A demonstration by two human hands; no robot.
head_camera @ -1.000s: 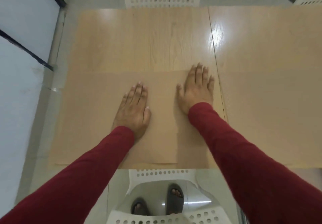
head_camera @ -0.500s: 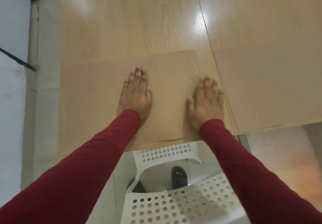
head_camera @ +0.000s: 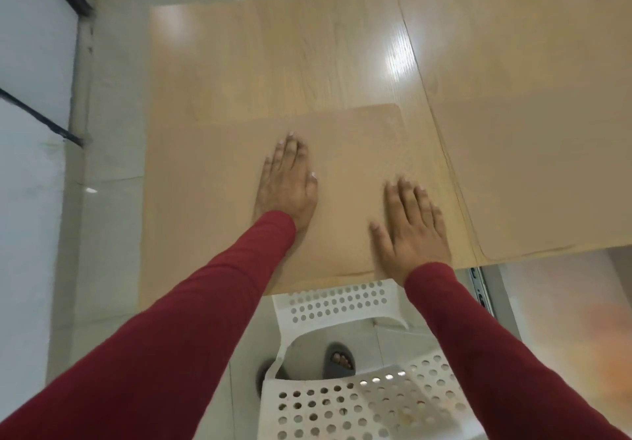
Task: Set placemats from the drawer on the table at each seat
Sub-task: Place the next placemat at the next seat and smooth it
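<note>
Plainly, with both hands, left hand (head_camera: 285,183) and right hand (head_camera: 412,225), flat and open on the placemat (head_camera: 345,172), uneven pressure could skew it off the tabletop (head_camera: 273,56) edge

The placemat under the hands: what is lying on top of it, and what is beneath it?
On the placemat lie the left hand and right hand, both flat. It lies on the wooden table; anything between them is covered.

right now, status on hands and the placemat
Left hand and right hand open, flat on near placemat. Second placemat laid to the right. White chair tucked below, nothing in the way.
</note>
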